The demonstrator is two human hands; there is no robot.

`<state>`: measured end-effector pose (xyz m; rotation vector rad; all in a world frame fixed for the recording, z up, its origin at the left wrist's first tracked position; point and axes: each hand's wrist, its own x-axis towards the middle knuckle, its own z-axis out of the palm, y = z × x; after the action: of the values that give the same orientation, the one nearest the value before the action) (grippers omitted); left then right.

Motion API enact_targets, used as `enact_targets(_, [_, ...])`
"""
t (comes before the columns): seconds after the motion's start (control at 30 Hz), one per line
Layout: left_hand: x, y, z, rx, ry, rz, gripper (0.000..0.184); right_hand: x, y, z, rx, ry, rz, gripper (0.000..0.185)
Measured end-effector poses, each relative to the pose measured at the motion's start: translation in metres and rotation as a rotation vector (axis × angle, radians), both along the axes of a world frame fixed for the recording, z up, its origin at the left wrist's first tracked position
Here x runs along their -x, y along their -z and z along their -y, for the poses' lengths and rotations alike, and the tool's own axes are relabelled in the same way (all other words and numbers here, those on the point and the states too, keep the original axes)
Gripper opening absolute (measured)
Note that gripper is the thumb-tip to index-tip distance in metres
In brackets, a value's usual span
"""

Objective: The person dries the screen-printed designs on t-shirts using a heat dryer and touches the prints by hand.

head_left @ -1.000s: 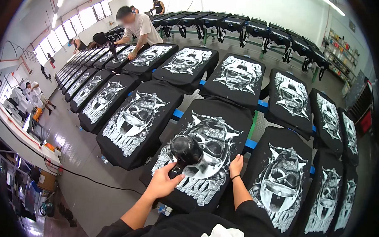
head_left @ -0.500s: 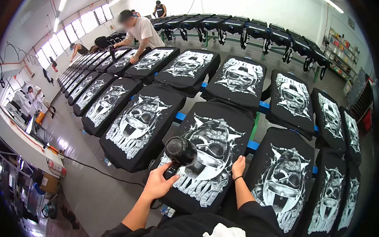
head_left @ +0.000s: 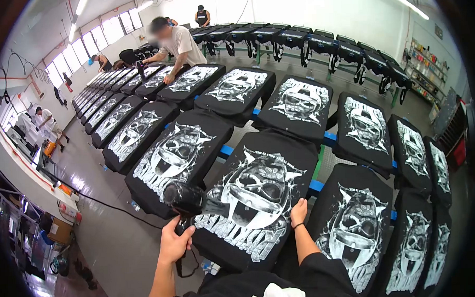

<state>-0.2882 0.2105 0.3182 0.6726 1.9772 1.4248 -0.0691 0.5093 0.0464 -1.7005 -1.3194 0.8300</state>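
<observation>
My left hand (head_left: 175, 240) is closed around the handle of a black hair dryer (head_left: 183, 198). Its nozzle (head_left: 216, 207) points right, over the lower left of the white and grey skull print (head_left: 257, 192) on a black T-shirt (head_left: 295, 141). The shirt is stretched flat over a board in front of me. My right hand (head_left: 299, 213) lies against the right edge of this shirt, fingers fairly straight and close together. A dark band circles the right wrist. From the dryer's handle a black cord (head_left: 192, 268) hangs in a loop.
Rows of boards with printed black shirts (head_left: 167, 156) run left and right. Blue supports (head_left: 316, 186) show between them. A co-worker (head_left: 181, 43) leans over the row ahead; other people are farther off. A cable (head_left: 114, 208) crosses the floor. Shelves (head_left: 426, 71) stand at right.
My left hand has moved the hair dryer left and slightly down, uncovering more of the print, and its nozzle now points right. My right hand has stayed at the shirt's edge.
</observation>
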Motion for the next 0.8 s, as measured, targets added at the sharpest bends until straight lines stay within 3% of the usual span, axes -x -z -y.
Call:
enact_targets(0.13, [-0.004, -0.008, 0.007, 0.089, 0.040, -0.025, 0.053, -0.004, 0.000, 0.000, 0.009, -0.049, 0.005, 0.042])
enact_targets(0.3, [-0.009, -0.006, 0.006, 0.196, 0.259, 0.087, 0.057, 0.000, 0.001, -0.001, -0.002, -0.014, 0.004, 0.044])
enact_targets(0.33, [-0.014, -0.009, 0.000, 0.222, 0.287, -0.009, 0.055, 0.001, -0.002, 0.000, 0.003, -0.006, 0.011, 0.044])
enact_targets(0.4, [-0.025, -0.005, -0.015, 0.036, 0.308, -0.474, 0.053, -0.001, -0.008, 0.003, 0.046, -0.011, 0.025, 0.044])
enact_targets(0.43, [-0.028, -0.001, -0.022, 0.000, 0.291, -0.521, 0.053, -0.002, -0.008, 0.003, 0.048, -0.008, 0.024, 0.044])
enact_targets(0.47, [-0.028, -0.007, -0.027, 0.002, 0.295, -0.522, 0.053, -0.001, -0.008, 0.003, 0.060, -0.012, 0.029, 0.044])
enact_targets(0.53, [-0.026, -0.025, -0.040, 0.316, 0.338, -0.206, 0.054, -0.002, -0.008, 0.001, 0.072, -0.010, 0.033, 0.044])
enact_targets(0.57, [-0.021, -0.015, -0.044, 0.303, 0.370, -0.140, 0.053, -0.002, -0.004, 0.000, 0.066, -0.011, 0.024, 0.045])
enact_targets(0.63, [-0.024, -0.002, -0.057, 0.050, 0.401, -0.348, 0.053, -0.001, 0.003, -0.002, 0.032, -0.012, 0.015, 0.045])
enact_targets(0.73, [-0.038, -0.005, -0.080, 0.070, 0.376, -0.475, 0.053, -0.001, -0.001, -0.001, 0.045, -0.025, 0.043, 0.045])
enact_targets(0.77, [-0.037, 0.000, -0.086, -0.043, 0.372, -0.480, 0.051, -0.003, -0.008, 0.000, 0.086, -0.042, 0.056, 0.045])
enact_targets(0.8, [-0.034, -0.004, -0.085, 0.083, 0.382, -0.164, 0.053, -0.002, -0.012, 0.001, 0.091, -0.027, 0.031, 0.046])
